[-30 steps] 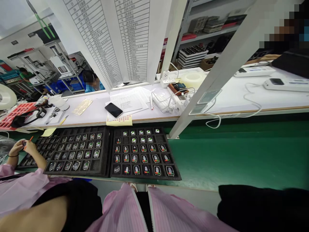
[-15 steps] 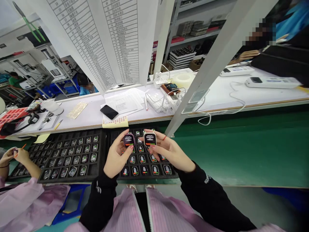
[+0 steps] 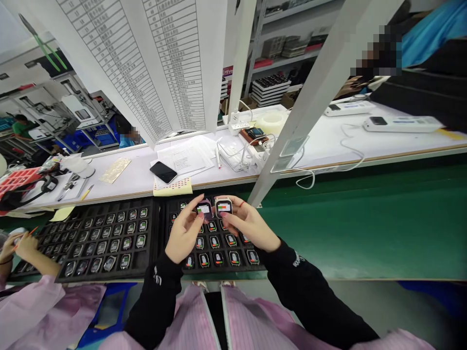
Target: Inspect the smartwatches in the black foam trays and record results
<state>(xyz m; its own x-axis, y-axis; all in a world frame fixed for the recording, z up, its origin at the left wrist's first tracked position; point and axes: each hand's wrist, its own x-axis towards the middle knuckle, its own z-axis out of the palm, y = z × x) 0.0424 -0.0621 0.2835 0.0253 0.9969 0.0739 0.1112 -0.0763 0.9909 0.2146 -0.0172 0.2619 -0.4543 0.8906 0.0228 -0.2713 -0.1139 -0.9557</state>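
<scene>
Side by side over a black tray [image 3: 161,238], two smartwatch bodies without straps are held up with lit screens facing me. My left hand [image 3: 184,236] grips the purple smartwatch [image 3: 204,209], its thumb on the lower edge of the screen. In my right hand [image 3: 251,224] is the pale smartwatch [image 3: 223,207], thumb at its lower left. The two watches are close together; whether they touch I cannot tell. Below them, rows of smartwatches [image 3: 218,258] with lit screens lie in the tray's compartments.
Another tray of smartwatches [image 3: 115,244] stands to the left, where a co-worker's hands [image 3: 27,247] hold something with an orange tool. A phone [image 3: 163,172], papers, cables and a power strip lie on the white shelf [image 3: 219,181]. A slanted post [image 3: 292,131] rises at right; printed sheets hang ahead.
Both hands have drawn closer together, the left moving right and the right slightly left. The screens now show colored blocks instead of text. The view has shifted a little.
</scene>
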